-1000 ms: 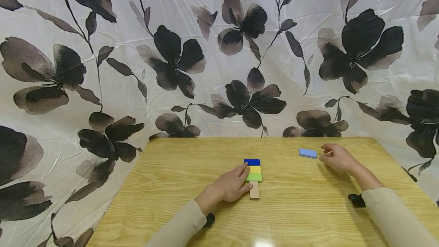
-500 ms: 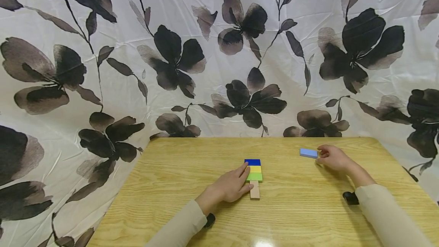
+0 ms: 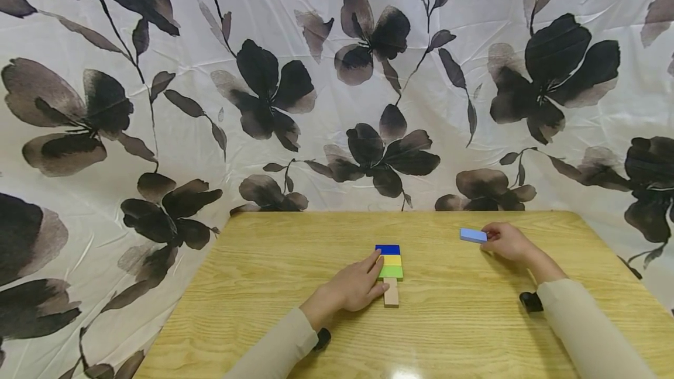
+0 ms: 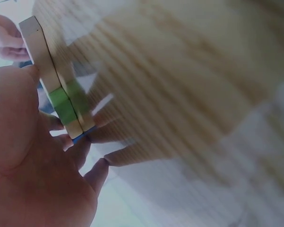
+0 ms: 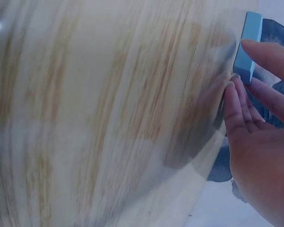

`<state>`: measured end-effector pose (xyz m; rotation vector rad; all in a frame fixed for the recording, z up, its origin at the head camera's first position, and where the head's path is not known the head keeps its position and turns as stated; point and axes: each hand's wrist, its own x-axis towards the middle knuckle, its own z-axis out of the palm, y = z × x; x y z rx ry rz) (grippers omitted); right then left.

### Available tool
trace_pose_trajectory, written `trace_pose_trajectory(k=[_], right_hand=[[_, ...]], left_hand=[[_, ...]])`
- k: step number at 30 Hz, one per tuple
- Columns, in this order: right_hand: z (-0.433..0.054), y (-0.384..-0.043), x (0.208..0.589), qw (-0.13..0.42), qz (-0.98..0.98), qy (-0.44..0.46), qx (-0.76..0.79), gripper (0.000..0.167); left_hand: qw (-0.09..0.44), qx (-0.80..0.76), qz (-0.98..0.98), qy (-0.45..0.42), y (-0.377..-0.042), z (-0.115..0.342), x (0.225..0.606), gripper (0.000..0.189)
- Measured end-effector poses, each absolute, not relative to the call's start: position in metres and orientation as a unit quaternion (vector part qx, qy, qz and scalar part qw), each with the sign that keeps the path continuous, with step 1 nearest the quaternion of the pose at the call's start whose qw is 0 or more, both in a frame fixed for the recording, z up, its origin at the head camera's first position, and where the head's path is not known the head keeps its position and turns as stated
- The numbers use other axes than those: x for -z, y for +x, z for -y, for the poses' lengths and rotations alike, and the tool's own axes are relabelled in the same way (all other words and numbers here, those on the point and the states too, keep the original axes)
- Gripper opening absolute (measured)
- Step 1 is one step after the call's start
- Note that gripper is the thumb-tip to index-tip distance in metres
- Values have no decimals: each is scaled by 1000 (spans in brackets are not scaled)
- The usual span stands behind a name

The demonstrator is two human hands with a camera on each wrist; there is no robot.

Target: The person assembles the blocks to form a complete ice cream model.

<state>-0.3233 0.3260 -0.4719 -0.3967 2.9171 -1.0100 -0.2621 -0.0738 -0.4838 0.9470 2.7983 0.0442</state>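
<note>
My left hand [image 3: 351, 285] rests beside a column of flat wooden blocks at mid-table. From the far end these are a dark blue block [image 3: 388, 249], a yellow block [image 3: 392, 260], a green block [image 3: 392, 272] and a plain wood block [image 3: 391, 296] standing lengthwise. Its loosely extended fingers touch the column's left side, the thumb at the plain one. Farther back on the right, my right hand [image 3: 508, 243] pinches the right end of a light blue block [image 3: 472, 235] lying on the table. In the right wrist view the thumb overlaps that light blue block [image 5: 248, 52].
The wood-grain table [image 3: 253, 285] ends at a back edge close behind the light blue block. A white cloth [image 3: 326, 116] with dark flowers hangs behind and beside it. Black wrist cameras [image 3: 530, 302] sit under both sleeves.
My right hand has moved left to the light blue block, and its fingers have come round the block's right end. The left hand and the column of blocks have stayed put.
</note>
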Motion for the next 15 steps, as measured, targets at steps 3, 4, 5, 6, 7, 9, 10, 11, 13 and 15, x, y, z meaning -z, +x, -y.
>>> trace_pose_trajectory(k=[3,4,5,6,7,9,10,11,13,15], right_hand=[[-326,-326,474,13,-938,-127,322,40],[-326,-326,474,11,-938,-127,321,39],[-326,-327,474,10,-939,-128,319,37],[-326,-328,475,8,-939,-128,318,35],[-326,-328,475,7,-940,-129,317,34],[-326,-328,475,5,-940,-129,315,31],[-325,-328,475,6,-940,-129,314,30],[-325,-328,475,7,-941,-129,314,30],[-325,-327,475,11,-941,-127,315,30],[-324,-327,474,15,-940,-126,316,30]], left_hand=[[91,-15,-943,320,-263,74,483,69],[91,-15,-943,320,-263,73,483,69],[91,-15,-943,321,-263,73,483,69],[91,-15,-943,321,-263,73,483,69],[92,-16,-942,322,-263,74,483,69],[93,-18,-942,323,-263,74,483,69],[93,-20,-942,323,-263,74,483,69],[94,-23,-941,323,-262,74,483,69],[96,-26,-941,323,-262,74,483,69],[99,-30,-941,322,-262,74,483,69]])
